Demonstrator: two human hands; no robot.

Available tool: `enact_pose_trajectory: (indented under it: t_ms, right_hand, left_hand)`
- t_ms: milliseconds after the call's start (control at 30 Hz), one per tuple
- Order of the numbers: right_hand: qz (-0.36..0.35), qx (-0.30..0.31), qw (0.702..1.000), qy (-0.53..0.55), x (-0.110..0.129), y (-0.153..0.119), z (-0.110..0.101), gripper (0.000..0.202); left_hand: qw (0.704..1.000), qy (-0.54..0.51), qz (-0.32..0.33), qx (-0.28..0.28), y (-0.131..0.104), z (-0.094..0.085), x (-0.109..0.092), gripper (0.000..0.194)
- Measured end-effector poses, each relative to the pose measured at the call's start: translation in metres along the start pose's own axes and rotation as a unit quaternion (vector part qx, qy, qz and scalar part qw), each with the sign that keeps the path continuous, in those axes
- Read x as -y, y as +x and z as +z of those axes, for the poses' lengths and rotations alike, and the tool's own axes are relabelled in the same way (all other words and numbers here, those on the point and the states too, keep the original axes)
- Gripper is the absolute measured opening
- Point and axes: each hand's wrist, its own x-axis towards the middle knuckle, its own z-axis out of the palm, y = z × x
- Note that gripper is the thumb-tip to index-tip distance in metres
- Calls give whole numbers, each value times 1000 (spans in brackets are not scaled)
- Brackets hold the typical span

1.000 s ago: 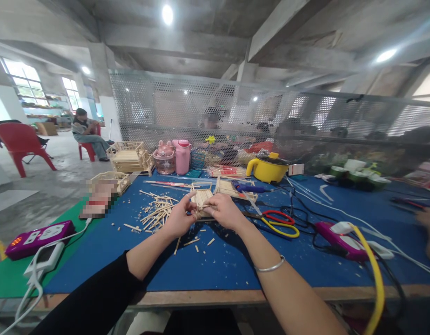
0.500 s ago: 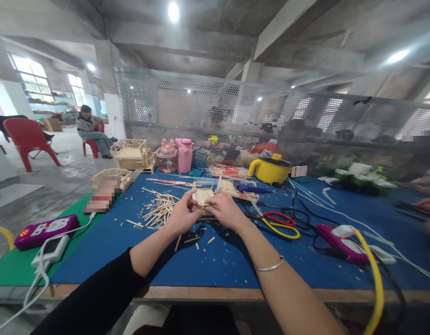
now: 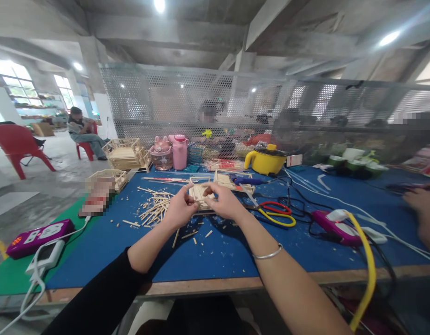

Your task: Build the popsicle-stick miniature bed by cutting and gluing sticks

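Since 0.5 s ago the right hand (image 3: 225, 201) has shifted off the near edge of the panel (image 3: 200, 191); its fingers now stand parted at the right side. The left hand (image 3: 180, 209) curls at the left side; whether its fingers grip, I cannot tell. The panel lies between the 2 hands. Sticks (image 3: 155, 210) crowd the left, scissors (image 3: 276, 203) the right. Offcuts (image 3: 195, 241) dot the blue worktop (image 3: 222, 263) toward its wooden front edge (image 3: 201, 285). Behind stand a pot (image 3: 269, 163) and mesh screen (image 3: 173, 93); 1 person (image 3: 83, 133) sits far left.
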Motion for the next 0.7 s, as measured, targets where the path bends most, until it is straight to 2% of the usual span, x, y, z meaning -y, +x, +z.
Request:
enact_pose_trajectory:
  t_ms: [67, 133, 333, 467, 567, 633, 700]
  right_hand:
    - [11, -30, 999, 31, -2, -1, -3, 51]
    - [14, -39, 998, 52, -2, -2, -3, 56]
    - [39, 2, 996, 83, 10, -4, 7, 50]
    - [57, 8, 994, 91, 12, -3, 10, 46]
    - [57, 9, 994, 88, 11, -1, 9, 46]
    - [52, 10, 995, 81, 11, 0, 8, 47]
    - [45, 10, 996, 70, 12, 0, 7, 47]
  left_hand:
    - [1000, 0, 4, 2, 0, -1, -2, 67]
    - [1000, -3, 7, 5, 0, -1, -2, 67]
    - [1000, -16, 5, 11, 1, -1, 1, 68]
    - [1000, -20, 3, 10, 1, 0, 2, 68]
    - [995, -85, -11, 42, 0, -6, 4, 72]
    - [984, -159, -38, 76, 0, -14, 4, 76]
    - [973, -206, -65, 86, -1, -21, 5, 79]
